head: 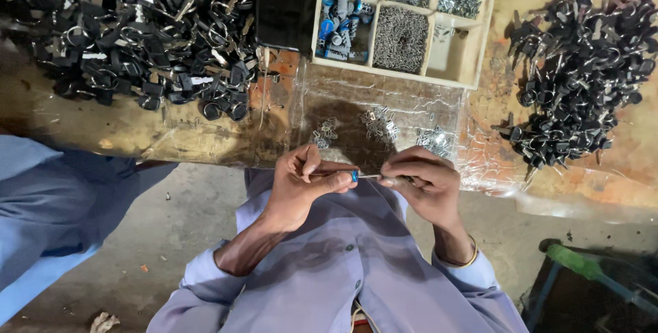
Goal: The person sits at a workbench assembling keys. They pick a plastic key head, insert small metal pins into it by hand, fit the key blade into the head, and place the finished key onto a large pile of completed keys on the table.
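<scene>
1. Nearest, the left hand (301, 185) has its grip closed on a small blue-handled screwdriver (343, 176), held just over the table (205, 137) edge.
2. The right hand (421, 182) pinches a small dark part (404, 179) at the tool's tip; a fastening step seems in hand, calling for steady alignment.
3. Beyond lie loose metal pieces (380, 126).
4. Farther, a compartment tray (473, 38) and black key piles (582, 79).

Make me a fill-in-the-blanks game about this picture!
1. The left hand holds a small tool with a ____ handle.
2. The wooden tray is split into ____ compartments.
3. Black parts lie in ____ piles on the table.
4. The right hand wears a bangle on its ____.

Missing words: blue; six; two; wrist
</scene>
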